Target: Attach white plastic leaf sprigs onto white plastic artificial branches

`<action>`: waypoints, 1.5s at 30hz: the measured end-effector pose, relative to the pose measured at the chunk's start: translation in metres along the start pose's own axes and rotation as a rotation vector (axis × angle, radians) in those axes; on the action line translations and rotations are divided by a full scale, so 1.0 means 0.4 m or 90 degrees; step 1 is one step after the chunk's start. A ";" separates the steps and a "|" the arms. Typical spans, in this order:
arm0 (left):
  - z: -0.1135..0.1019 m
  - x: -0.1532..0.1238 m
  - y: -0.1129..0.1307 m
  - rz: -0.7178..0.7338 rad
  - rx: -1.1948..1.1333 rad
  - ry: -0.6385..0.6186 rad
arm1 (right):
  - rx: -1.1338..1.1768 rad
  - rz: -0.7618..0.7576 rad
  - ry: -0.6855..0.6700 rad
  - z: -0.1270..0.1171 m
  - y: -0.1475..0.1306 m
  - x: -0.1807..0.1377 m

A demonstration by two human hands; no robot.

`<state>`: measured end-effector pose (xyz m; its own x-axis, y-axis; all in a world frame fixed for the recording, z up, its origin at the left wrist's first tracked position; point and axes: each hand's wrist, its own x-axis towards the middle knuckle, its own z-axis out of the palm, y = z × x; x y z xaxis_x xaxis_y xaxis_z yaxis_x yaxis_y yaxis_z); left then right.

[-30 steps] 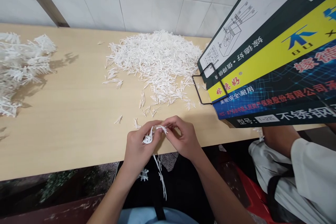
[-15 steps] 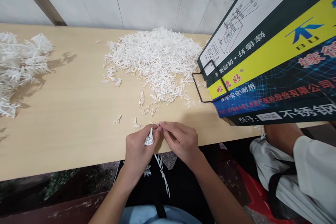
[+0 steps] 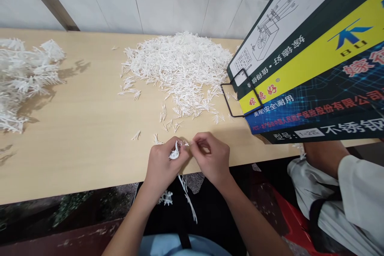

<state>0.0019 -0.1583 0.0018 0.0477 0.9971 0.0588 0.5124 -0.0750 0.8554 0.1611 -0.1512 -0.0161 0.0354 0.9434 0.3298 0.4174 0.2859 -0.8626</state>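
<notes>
My left hand (image 3: 165,163) is closed around a white branched plastic piece (image 3: 174,152); thin prongs stick out past its fingertips. Below that hand, white strands (image 3: 188,199) hang down over my lap. My right hand (image 3: 211,157) is pinched close beside the left fingertips, a small gap apart; whatever lies between its thumb and finger is too small to make out. Just beyond my hands, a few loose white sprigs (image 3: 157,139) lie on the table (image 3: 99,148). Farther back a big heap of the same white sprigs (image 3: 180,66) is spread out.
Another white pile (image 3: 27,82) lies at the left. A large printed carton (image 3: 288,84) rises on the right, with a black wire frame (image 3: 242,94) at its corner. Behind the table stands a tiled wall (image 3: 174,8). Another person's sleeve (image 3: 361,192) shows at the lower right.
My right hand has drawn slightly away from the left, opening a small gap between the fingertips. More of the prongs at the left fingertips now shows.
</notes>
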 end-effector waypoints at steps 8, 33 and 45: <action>-0.015 -0.007 -0.015 -0.014 -0.086 -0.039 | 0.133 -0.053 -0.222 -0.033 -0.007 0.035; -0.005 -0.013 -0.008 -0.047 -0.106 0.048 | 0.155 0.113 -0.125 -0.010 0.000 0.016; -0.015 -0.015 -0.023 -0.059 -0.125 0.024 | 0.225 0.247 -0.049 -0.005 0.018 0.037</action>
<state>-0.0083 -0.1633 -0.0031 -0.0256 0.9996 -0.0084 0.3363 0.0165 0.9416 0.1663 -0.1356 -0.0167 0.0538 0.9969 -0.0566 0.0543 -0.0596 -0.9967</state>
